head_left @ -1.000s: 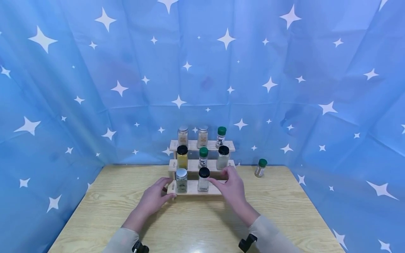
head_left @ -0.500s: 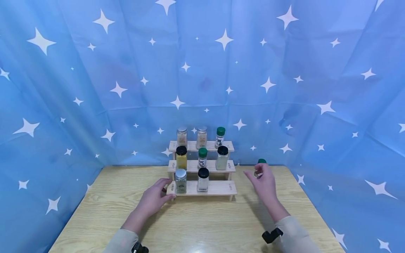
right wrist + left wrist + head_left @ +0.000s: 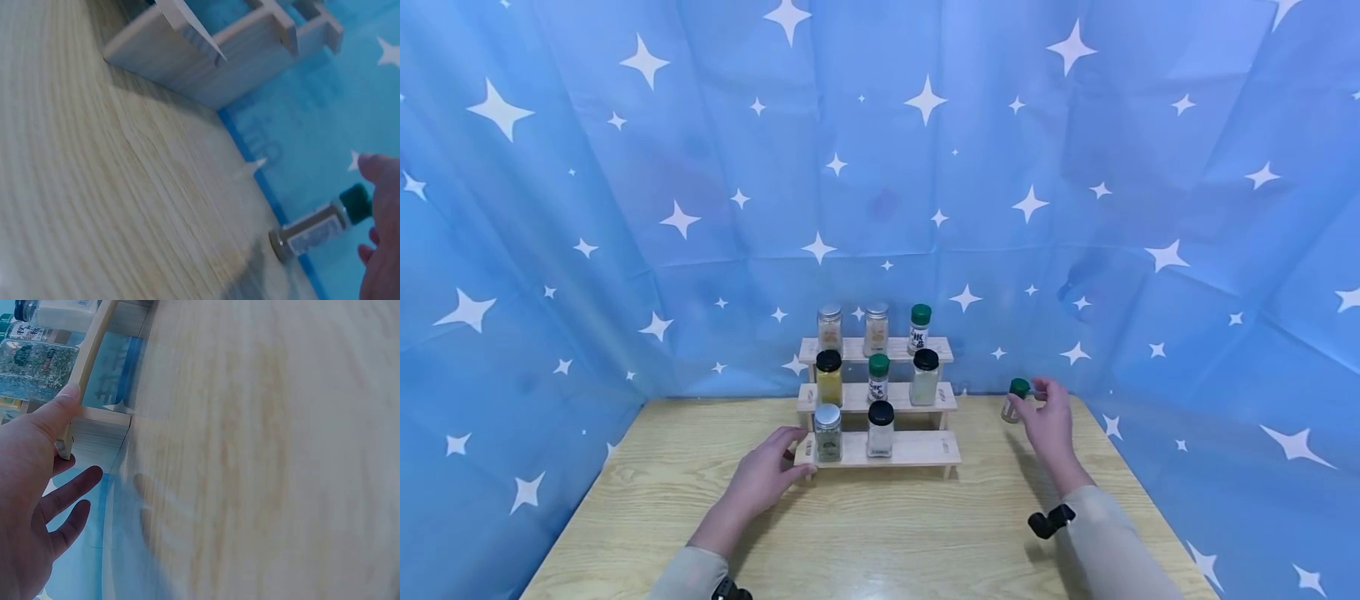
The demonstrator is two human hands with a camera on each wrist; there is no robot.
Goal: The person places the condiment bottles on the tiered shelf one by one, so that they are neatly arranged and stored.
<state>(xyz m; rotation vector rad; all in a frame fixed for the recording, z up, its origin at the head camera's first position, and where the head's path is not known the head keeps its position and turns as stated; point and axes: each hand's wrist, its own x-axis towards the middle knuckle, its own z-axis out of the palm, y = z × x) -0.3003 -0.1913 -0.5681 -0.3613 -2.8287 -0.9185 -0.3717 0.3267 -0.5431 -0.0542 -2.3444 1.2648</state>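
Observation:
My left hand [image 3: 763,473] grips the left end of a three-tier wooden spice rack [image 3: 921,448]. In the left wrist view its thumb lies on the bottom shelf's edge, with a finger beneath and the others spread. A green-capped spice jar [image 3: 1016,392] stands upright on the table, right of the rack. My right hand [image 3: 1051,429] is around this jar, thumb in front and fingers apart; contact is unclear. The right wrist view shows the jar's [image 3: 312,232] cap beside the thumb. On the bottom shelf are a silver-capped herb jar [image 3: 828,435] and a black-capped jar [image 3: 881,433].
The middle shelf holds a yellow spice jar [image 3: 829,382], a green-capped jar [image 3: 877,383] and a black-capped jar [image 3: 924,383]. Two silver-capped jars and a green-capped jar [image 3: 918,332] stand on top. A blue star-patterned curtain [image 3: 737,292] hangs behind the wooden table [image 3: 880,533].
My right hand has left the black-capped jar on the bottom shelf and moved right to the green-capped jar on the table. My left hand has stayed at the rack.

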